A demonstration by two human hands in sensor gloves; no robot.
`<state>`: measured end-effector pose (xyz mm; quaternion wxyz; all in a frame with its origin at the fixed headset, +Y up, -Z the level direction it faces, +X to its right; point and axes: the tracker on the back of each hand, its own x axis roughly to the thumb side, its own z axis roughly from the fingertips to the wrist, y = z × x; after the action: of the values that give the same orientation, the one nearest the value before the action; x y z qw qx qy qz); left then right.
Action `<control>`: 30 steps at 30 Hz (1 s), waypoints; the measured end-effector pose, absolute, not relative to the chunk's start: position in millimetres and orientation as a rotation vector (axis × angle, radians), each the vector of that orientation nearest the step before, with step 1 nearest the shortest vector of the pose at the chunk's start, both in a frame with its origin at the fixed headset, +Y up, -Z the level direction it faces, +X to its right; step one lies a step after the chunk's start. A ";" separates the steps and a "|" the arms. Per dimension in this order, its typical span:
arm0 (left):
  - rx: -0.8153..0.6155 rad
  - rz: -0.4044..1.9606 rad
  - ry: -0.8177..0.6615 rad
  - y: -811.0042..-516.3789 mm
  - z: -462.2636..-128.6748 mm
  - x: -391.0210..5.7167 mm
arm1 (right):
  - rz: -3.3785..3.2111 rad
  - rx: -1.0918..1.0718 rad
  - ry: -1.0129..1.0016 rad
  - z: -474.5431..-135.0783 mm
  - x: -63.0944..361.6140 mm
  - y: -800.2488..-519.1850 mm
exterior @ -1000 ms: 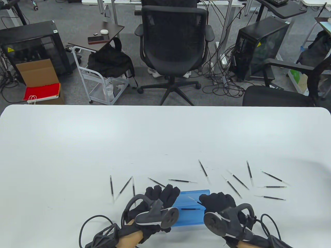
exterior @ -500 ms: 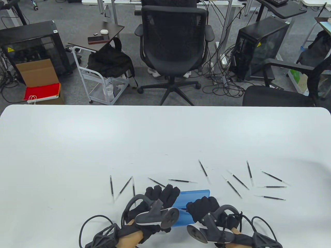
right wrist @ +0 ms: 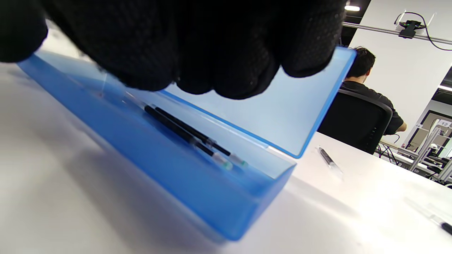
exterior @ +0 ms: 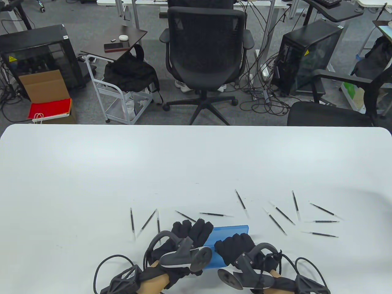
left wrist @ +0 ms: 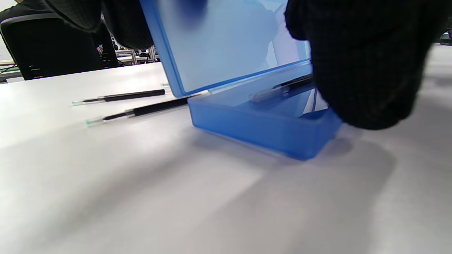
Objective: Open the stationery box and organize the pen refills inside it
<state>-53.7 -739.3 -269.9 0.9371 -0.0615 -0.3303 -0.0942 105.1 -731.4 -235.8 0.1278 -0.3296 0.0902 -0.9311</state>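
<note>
The blue stationery box (exterior: 229,230) stands open at the table's near edge. My left hand (exterior: 193,231) holds its lid (left wrist: 219,46) upright, fingers (left wrist: 120,24) behind the lid's left end. My right hand (exterior: 234,246) hovers over the box (right wrist: 197,197), its fingers (right wrist: 197,46) curled down towards the near ends of two pen refills (right wrist: 187,135) that lie inside. Whether they pinch a refill is hidden. One boxed refill (left wrist: 279,88) runs under the right hand (left wrist: 363,63). Several loose refills lie on the table, some to the left (exterior: 132,220) and more to the right (exterior: 277,222).
The white table (exterior: 183,165) stretches far beyond the box. Two loose refills (left wrist: 130,95) lie just left of the box. A black office chair (exterior: 205,52) stands past the far edge. A seated person (right wrist: 360,81) is in the background.
My right hand has moved left from the box's right end to above its middle. The refill it carried now sits in the box. My left hand and the lid have stayed still.
</note>
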 end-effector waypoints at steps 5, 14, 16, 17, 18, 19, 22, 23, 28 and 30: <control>-0.127 -0.190 -0.674 -739.4 -269.8 -53.7 | -2.792 -0.906 0.308 -234.0 121.7 -714.4; -0.128 -0.190 -0.672 -739.3 -269.5 -53.6 | -2.995 -0.531 0.411 -259.5 184.8 -673.4; -0.128 -0.190 -0.672 -739.4 -269.5 -53.6 | -3.036 -0.428 0.408 -268.5 200.5 -669.7; -0.128 -0.190 -0.672 -739.3 -269.5 -53.6 | -3.055 -0.373 0.392 -273.8 209.0 -669.2; -0.128 -0.190 -0.672 -739.3 -269.5 -53.6 | -3.072 -0.317 0.370 -279.4 217.1 -669.8; -0.128 -0.190 -0.672 -739.3 -269.5 -53.6 | -3.081 -0.259 0.336 -284.8 224.4 -671.4; -0.128 -0.190 -0.672 -739.4 -269.5 -53.6 | -3.094 -0.132 0.218 -297.9 240.0 -680.8; -0.128 -0.190 -0.672 -739.4 -269.5 -53.6 | -3.098 -0.106 0.173 -301.8 244.1 -685.7; -0.132 -0.182 -0.670 -739.7 -269.5 -53.7 | -3.069 -0.021 0.026 -315.6 251.9 -714.2; -0.134 -0.179 -0.670 -739.6 -269.8 -54.0 | -3.035 -0.013 -0.027 -321.1 250.3 -725.4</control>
<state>-54.0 -739.6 -269.8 0.9383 -0.0658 -0.3281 -0.0874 250.3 -725.4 -321.1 0.0533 -0.0043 -0.0089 -0.9985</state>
